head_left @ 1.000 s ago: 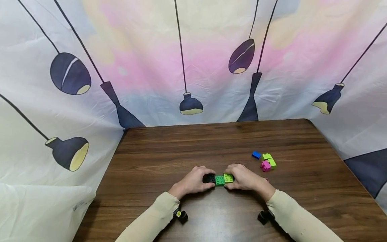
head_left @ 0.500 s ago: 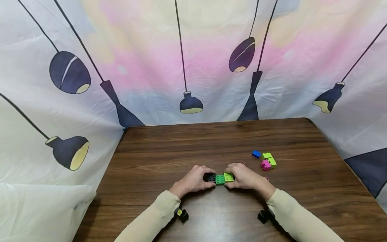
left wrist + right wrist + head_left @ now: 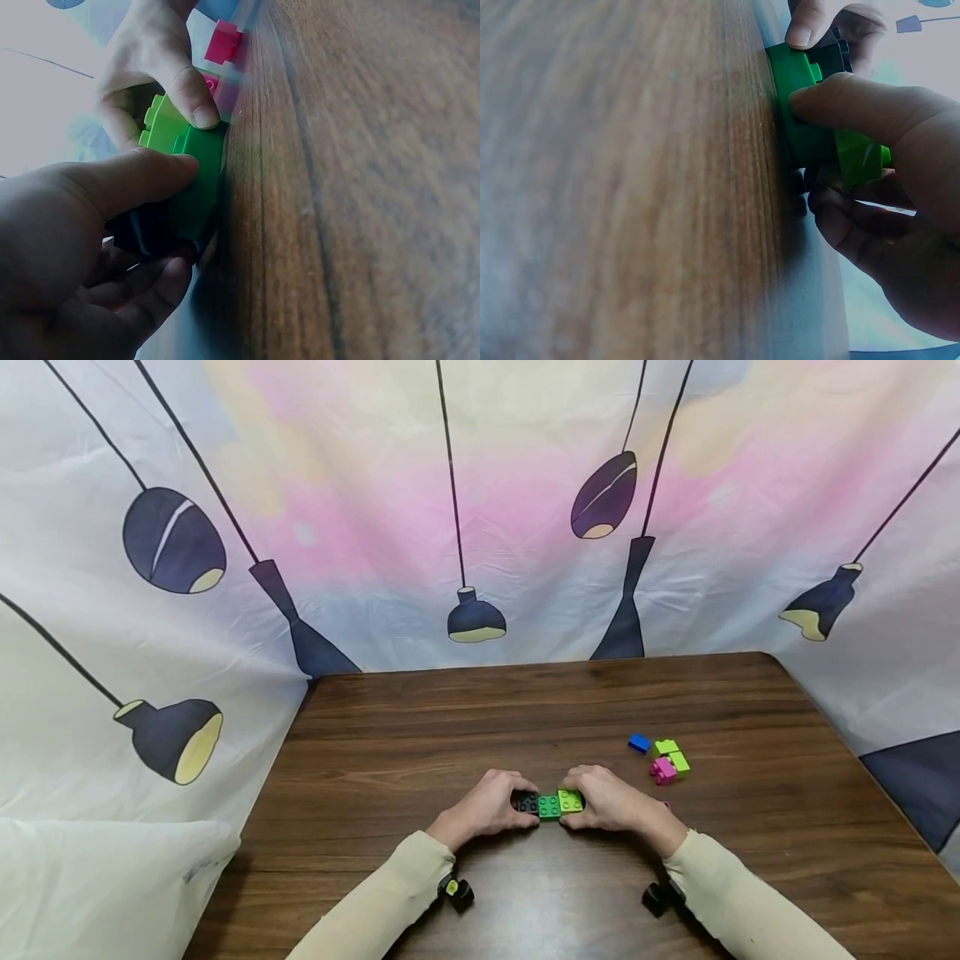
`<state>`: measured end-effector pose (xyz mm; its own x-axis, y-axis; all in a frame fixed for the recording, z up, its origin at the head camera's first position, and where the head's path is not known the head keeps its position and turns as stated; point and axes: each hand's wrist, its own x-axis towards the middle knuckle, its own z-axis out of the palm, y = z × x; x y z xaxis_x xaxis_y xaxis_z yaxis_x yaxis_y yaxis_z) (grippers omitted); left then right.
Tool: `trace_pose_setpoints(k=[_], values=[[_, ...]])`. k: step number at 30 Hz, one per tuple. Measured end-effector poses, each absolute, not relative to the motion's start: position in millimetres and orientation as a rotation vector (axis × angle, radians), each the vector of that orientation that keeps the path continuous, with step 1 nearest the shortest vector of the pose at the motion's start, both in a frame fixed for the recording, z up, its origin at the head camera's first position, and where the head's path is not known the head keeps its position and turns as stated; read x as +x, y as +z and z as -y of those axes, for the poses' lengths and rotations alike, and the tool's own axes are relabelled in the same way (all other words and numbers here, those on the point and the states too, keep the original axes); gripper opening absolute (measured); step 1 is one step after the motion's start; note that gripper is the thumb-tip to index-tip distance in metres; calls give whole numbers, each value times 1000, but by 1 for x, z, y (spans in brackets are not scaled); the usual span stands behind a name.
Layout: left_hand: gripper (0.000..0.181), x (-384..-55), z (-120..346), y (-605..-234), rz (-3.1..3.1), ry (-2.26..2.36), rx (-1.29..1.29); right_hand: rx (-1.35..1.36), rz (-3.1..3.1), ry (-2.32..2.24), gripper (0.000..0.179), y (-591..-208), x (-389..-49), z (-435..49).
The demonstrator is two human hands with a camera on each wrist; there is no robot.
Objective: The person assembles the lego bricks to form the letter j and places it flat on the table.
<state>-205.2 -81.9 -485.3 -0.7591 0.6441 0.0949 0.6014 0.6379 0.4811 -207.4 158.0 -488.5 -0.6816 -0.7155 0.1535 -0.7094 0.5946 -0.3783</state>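
In the head view, three toy building bricks form a row on the table: a black brick point(image 3: 527, 802), a green brick point(image 3: 549, 807) in the middle and a lime brick point(image 3: 570, 801). My left hand point(image 3: 483, 807) grips the black end between thumb and fingers. The lime end is gripped by my right hand point(image 3: 609, 802). Both wrist views show the thumbs pressing on the side of the green brick point(image 3: 196, 169), low against the table. The lime and black bricks stand higher than the green one's studs. Fingers cover the outer ends of the row.
Beyond my right hand lie a blue brick point(image 3: 639, 743), two lime bricks point(image 3: 678, 763) and a pink brick point(image 3: 663, 770). Another pink piece point(image 3: 667, 805) is mostly hidden behind my right wrist. The wooden table point(image 3: 420, 718) ends at a patterned cloth backdrop point(image 3: 525, 510).
Slightly more of the black brick shows beside my left fingers. Both hands keep their grip on the row in nearly the same place, and the head view has shifted a little.
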Motion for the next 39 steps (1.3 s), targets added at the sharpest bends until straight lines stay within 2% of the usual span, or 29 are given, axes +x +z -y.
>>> trace_pose_setpoints(k=[28, 39], values=[[30, -203, 80, -481, -2770, 717, 1058, -1166, -2807, -639, 28, -489, -206, -156], [31, -201, 79, -481, -2775, 695, 1048, -1148, -2786, -680, 42, -482, -205, -166]])
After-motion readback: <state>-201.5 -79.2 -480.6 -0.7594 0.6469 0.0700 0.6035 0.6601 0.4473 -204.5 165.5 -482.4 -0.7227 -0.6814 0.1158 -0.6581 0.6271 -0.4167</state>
